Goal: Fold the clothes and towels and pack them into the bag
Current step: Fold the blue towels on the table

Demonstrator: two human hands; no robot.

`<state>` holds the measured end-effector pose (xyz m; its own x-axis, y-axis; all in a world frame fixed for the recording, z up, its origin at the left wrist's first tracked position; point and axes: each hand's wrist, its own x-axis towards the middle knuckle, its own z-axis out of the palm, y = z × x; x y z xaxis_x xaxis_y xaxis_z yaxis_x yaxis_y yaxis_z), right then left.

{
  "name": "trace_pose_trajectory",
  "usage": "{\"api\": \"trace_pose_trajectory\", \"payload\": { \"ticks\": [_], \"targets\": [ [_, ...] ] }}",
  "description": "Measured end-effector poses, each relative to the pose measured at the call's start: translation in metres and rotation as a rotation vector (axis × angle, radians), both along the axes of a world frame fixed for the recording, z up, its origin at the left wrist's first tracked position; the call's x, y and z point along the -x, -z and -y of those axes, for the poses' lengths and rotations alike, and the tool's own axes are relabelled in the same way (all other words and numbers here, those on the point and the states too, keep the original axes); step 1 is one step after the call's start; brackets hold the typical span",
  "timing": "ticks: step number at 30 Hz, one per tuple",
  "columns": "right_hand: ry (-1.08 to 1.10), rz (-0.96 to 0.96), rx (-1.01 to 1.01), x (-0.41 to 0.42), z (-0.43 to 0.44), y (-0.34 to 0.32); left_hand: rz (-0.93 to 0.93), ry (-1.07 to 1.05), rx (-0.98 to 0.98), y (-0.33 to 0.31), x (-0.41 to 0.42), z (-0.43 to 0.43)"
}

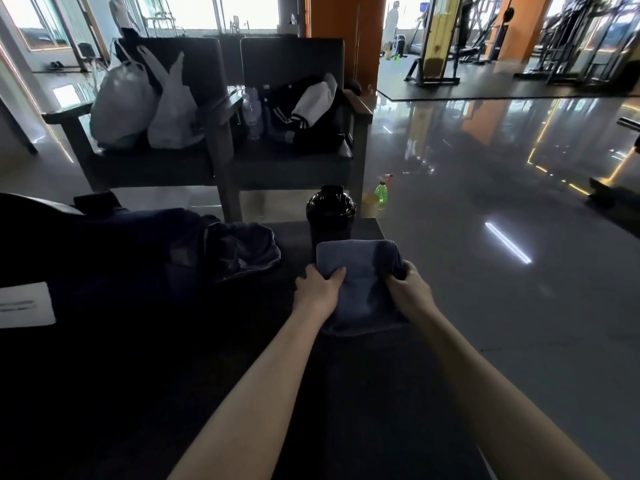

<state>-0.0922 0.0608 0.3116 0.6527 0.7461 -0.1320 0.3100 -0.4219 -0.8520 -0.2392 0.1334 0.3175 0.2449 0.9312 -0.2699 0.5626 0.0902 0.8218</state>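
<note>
A folded grey-blue towel [360, 285] lies on the dark bench [242, 341] in front of me. My left hand [317, 289] grips its left edge, thumb on top. My right hand [408, 289] grips its right edge with curled fingers. To the left a dark bag [104, 271] sits on the bench, with dark blue crumpled cloth [242, 251] at its open mouth. Whether that cloth lies inside the bag or beside it is unclear in the dim light.
A black shaker bottle [330, 213] stands just behind the towel. A white paper [26, 304] lies at the far left. Two dark armchairs [221, 161] hold plastic bags [145, 102] and a jacket [304, 112]. A green spray bottle [381, 192] stands on the glossy floor.
</note>
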Motion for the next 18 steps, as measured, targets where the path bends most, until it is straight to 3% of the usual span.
{"api": "trace_pose_trajectory", "payload": {
  "ticks": [4, 13, 18],
  "targets": [
    [-0.046, -0.094, 0.056, -0.003, -0.001, -0.003, 0.05, 0.015, 0.104, 0.002, -0.001, -0.005],
    [-0.101, -0.086, 0.126, 0.005, 0.021, -0.007, 0.124, 0.049, 0.18, 0.01, 0.02, 0.017],
    [-0.195, -0.068, 0.16, 0.021, 0.053, -0.007, 0.106, 0.132, 0.313, 0.002, 0.057, 0.046]
  ]
}}
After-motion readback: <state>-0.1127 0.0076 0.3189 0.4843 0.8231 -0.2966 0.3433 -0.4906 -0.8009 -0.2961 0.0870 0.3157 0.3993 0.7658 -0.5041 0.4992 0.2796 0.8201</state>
